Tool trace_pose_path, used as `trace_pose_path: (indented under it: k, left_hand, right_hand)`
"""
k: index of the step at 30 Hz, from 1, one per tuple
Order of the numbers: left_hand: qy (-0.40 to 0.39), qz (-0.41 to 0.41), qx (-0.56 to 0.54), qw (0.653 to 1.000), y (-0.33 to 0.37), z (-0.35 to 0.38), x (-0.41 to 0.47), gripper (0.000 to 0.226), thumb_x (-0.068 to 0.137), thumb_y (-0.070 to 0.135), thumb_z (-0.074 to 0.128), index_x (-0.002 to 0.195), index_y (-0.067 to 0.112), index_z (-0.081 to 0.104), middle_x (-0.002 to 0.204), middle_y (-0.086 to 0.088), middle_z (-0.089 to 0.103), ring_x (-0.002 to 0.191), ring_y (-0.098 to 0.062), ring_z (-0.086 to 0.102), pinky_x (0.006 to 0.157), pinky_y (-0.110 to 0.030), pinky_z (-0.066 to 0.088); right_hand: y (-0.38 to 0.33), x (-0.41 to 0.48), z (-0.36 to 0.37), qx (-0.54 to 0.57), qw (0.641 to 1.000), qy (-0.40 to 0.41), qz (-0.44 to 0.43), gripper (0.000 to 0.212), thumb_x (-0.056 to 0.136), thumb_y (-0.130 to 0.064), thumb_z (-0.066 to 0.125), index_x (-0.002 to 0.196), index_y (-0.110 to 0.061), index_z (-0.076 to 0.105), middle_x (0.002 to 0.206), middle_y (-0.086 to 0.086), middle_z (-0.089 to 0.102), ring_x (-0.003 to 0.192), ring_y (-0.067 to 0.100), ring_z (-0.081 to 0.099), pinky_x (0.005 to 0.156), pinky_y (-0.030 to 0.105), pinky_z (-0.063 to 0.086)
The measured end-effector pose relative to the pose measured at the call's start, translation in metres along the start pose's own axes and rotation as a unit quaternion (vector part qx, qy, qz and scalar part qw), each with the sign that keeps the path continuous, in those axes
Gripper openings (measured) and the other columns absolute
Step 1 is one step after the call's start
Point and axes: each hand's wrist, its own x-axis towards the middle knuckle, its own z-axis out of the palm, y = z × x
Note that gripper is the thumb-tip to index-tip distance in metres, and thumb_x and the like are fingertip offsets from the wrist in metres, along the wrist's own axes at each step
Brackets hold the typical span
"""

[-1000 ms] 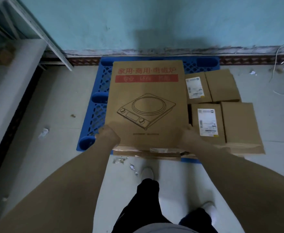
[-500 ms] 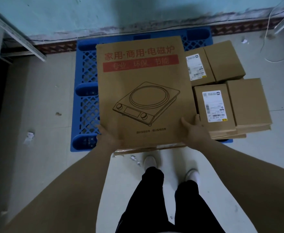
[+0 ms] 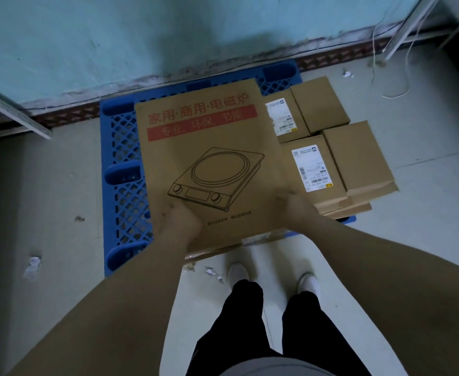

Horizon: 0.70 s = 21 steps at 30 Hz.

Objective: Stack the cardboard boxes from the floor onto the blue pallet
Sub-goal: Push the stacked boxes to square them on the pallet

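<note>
Left hand (image 3: 181, 219) and right hand (image 3: 296, 207) grip the cooker box (image 3: 212, 142) over a blue pallet (image 3: 125, 202), teal wall (image 3: 141, 36) behind.

We are counting one large printed box (image 3: 209, 147) and four small boxes (image 3: 356, 156). We are seeing one blue pallet (image 3: 125, 202).
</note>
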Motion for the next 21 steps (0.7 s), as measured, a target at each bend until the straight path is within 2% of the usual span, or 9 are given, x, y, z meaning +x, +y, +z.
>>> trace_pose_path:
  k: [2,3,5,7,11,13,16,18,21]
  left_hand:
    - [-0.039,0.071,0.001,0.997,0.021,-0.008,-0.009,0.038,0.089,0.011,0.055,0.125,-0.001,0.051,0.121,-0.017,0.057,0.102,-0.025,0.055,0.083,-0.03,0.048]
    - [-0.057,0.102,0.008,0.993,0.032,-0.01,-0.016,0.036,0.09,0.013,0.056,0.123,0.0,0.054,0.119,-0.015,0.06,0.1,-0.024,0.057,0.08,-0.029,0.047]
    - [-0.071,0.146,0.026,0.986,0.049,-0.011,-0.036,0.039,0.091,0.02,0.058,0.127,0.004,0.056,0.125,-0.012,0.06,0.11,-0.026,0.058,0.084,-0.028,0.046]
    - [-0.073,0.171,0.028,0.982,0.062,-0.009,-0.061,0.047,0.092,0.028,0.061,0.134,0.008,0.054,0.133,-0.01,0.057,0.119,-0.026,0.055,0.089,-0.028,0.045]
    - [-0.068,0.199,-0.002,0.978,0.077,0.003,-0.114,0.044,0.095,0.025,0.058,0.134,0.005,0.054,0.135,-0.012,0.056,0.118,-0.027,0.055,0.093,-0.03,0.045]
    - [-0.043,0.208,-0.023,0.977,0.083,0.013,-0.141,0.033,0.096,0.021,0.056,0.124,0.004,0.06,0.126,-0.013,0.061,0.104,-0.025,0.057,0.088,-0.032,0.048]
    - [-0.01,0.217,-0.037,0.975,0.09,0.034,-0.184,0.013,0.095,0.019,0.053,0.1,0.014,0.064,0.099,-0.003,0.06,0.1,-0.021,0.054,0.085,-0.03,0.044]
    - [0.008,0.234,-0.042,0.971,0.092,0.05,-0.211,0.008,0.095,0.019,0.054,0.098,0.018,0.061,0.094,-0.001,0.057,0.091,-0.018,0.053,0.079,-0.029,0.044]
    - [0.004,0.229,-0.066,0.971,0.087,0.081,-0.264,0.011,0.091,0.015,0.056,0.091,0.009,0.066,0.081,-0.009,0.06,0.071,-0.023,0.056,0.062,-0.028,0.044]
  right_hand:
    - [0.007,-0.018,-0.007,0.028,0.999,0.034,0.013,0.042,0.095,-0.009,0.049,0.138,-0.012,0.051,0.139,0.015,0.051,0.128,0.03,0.048,0.104,0.032,0.037]
    - [0.013,-0.028,-0.012,0.04,0.998,0.048,0.015,0.038,0.095,-0.012,0.05,0.132,-0.014,0.056,0.132,0.013,0.057,0.121,0.03,0.053,0.098,0.03,0.041]
    - [0.03,-0.052,-0.019,0.082,0.993,0.078,0.023,0.031,0.093,-0.017,0.052,0.122,-0.015,0.063,0.121,0.008,0.063,0.112,0.027,0.058,0.089,0.028,0.044]
    - [0.053,-0.075,-0.027,0.102,0.987,0.113,0.047,0.03,0.093,-0.017,0.052,0.12,-0.014,0.064,0.123,0.007,0.063,0.112,0.025,0.057,0.089,0.028,0.045]
    - [0.11,-0.122,-0.042,0.1,0.973,0.168,0.121,0.039,0.088,-0.004,0.047,0.118,-0.02,0.066,0.127,0.004,0.06,0.116,0.024,0.055,0.092,0.03,0.048]
    - [0.138,-0.145,-0.049,0.106,0.964,0.2,0.136,0.037,0.088,-0.008,0.049,0.117,-0.023,0.067,0.125,0.003,0.062,0.115,0.024,0.056,0.095,0.032,0.049]
    - [0.178,-0.18,-0.052,0.113,0.958,0.23,0.125,0.034,0.088,-0.01,0.05,0.11,-0.026,0.071,0.123,0.0,0.065,0.112,0.021,0.059,0.095,0.031,0.049]
    - [0.203,-0.197,-0.051,0.117,0.958,0.237,0.112,0.034,0.086,-0.009,0.051,0.105,-0.027,0.073,0.119,-0.001,0.067,0.108,0.02,0.061,0.092,0.031,0.051]
    - [0.237,-0.23,-0.046,0.114,0.96,0.236,0.098,0.035,0.085,-0.009,0.051,0.104,-0.028,0.073,0.116,0.0,0.067,0.105,0.021,0.061,0.091,0.032,0.052]
